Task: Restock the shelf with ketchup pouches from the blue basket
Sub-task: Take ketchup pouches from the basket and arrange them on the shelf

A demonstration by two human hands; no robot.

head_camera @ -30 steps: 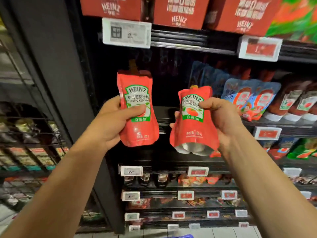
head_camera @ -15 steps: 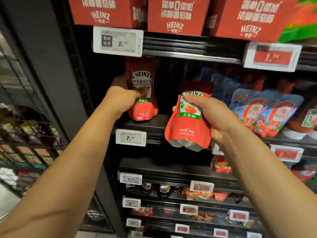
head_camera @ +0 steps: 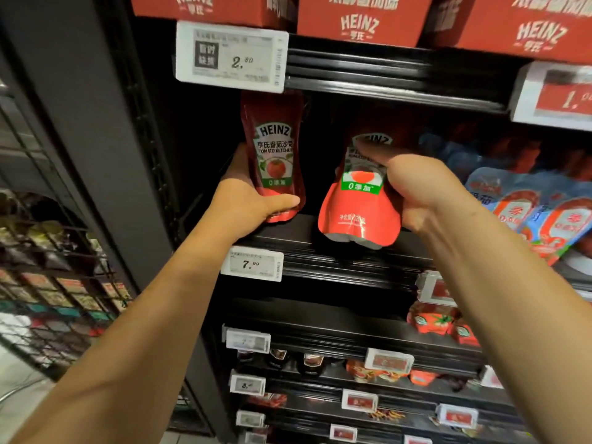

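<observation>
Both hands carry a pouch each. My left hand [head_camera: 253, 206] has its grip clamped low on the left ketchup pouch [head_camera: 275, 155], thumb across the front near the base, fingers behind. That pouch stands upright with its bottom on the shelf [head_camera: 320, 251], near the shelf's left end and close to the dark side panel [head_camera: 105, 123]. Its label reads HEINZ, TOMATO KETCHUP, with Chinese characters, a tomato picture and a green band starting with "0".

My right hand [head_camera: 426, 190] has its grip clamped round the waist of the right ketchup pouch [head_camera: 360, 206], fingers over the label, so only part of HEINZ and the green band show. Its silver base hangs at the shelf's front edge, tilted toward me; I cannot tell whether it touches.

Dark open room lies between and behind the two pouches. To the right on the same shelf, blue-and-red pouches [head_camera: 528, 213] lean in a row. A price tag [head_camera: 251, 263] on the shelf lip reads 7.99. Above, a larger price label [head_camera: 230, 56] reads 2.80, and red cartons [head_camera: 358, 20] printed HEINZ sit on the upper shelf. Lower shelves hold small jars and red packets, too blurred to read.
</observation>
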